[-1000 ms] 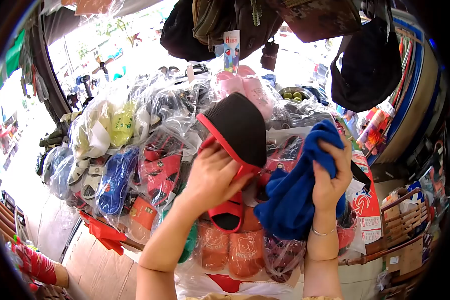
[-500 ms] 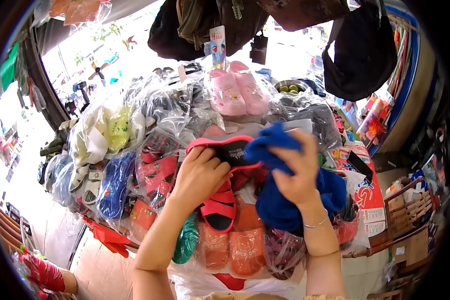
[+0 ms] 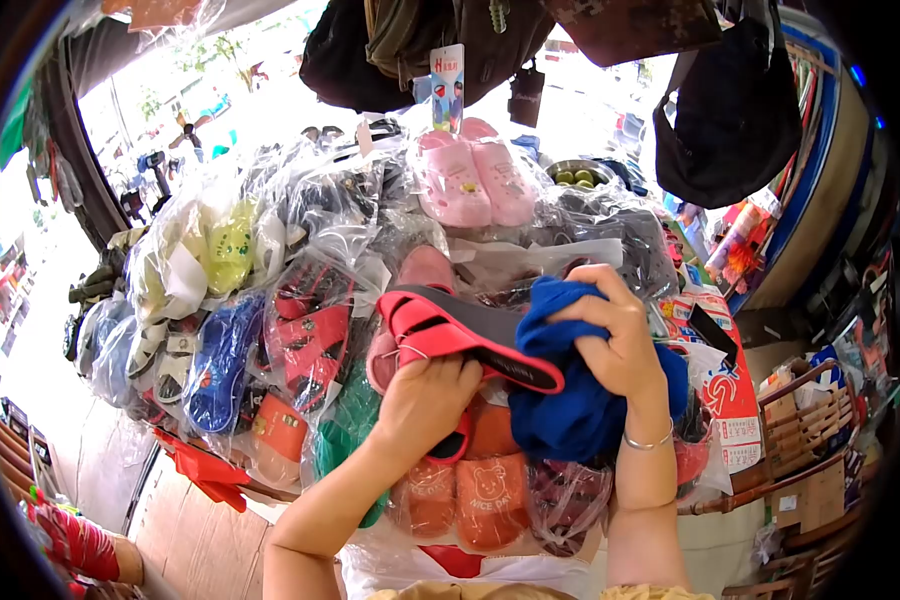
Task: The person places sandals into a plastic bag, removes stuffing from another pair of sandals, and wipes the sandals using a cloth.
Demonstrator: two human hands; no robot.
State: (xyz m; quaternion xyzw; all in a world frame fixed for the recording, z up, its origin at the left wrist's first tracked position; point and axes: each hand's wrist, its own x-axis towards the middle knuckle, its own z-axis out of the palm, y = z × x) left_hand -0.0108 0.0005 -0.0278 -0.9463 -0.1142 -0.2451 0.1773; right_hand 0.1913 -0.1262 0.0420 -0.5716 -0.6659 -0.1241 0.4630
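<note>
My left hand (image 3: 428,402) grips a red sandal with a black insole (image 3: 462,318) by its side, tilted with the toe end toward the upper left. In my right hand (image 3: 620,335) is a bunched blue cloth (image 3: 575,415), pressed near the sandal's other end; its loose part hangs below. Partly hidden beneath my left hand lies another red and black sandal (image 3: 453,445). Below it, orange slippers (image 3: 492,500) with a bear print sit in clear plastic, beside a bagged green slipper (image 3: 355,425).
Bagged footwear covers the stand, including pink clogs (image 3: 480,185), blue slippers (image 3: 225,365) and yellow-green clogs (image 3: 232,250). A black phone-like object (image 3: 713,333) lies on a red printed box (image 3: 725,400). Dark bags (image 3: 725,110) hang overhead. A wooden chair (image 3: 800,430) stands at right.
The sandal has turned, its black end now pointing lower right and its straps showing. My left hand moved right and down beneath it. The blue cloth came down to the sandal's right end.
</note>
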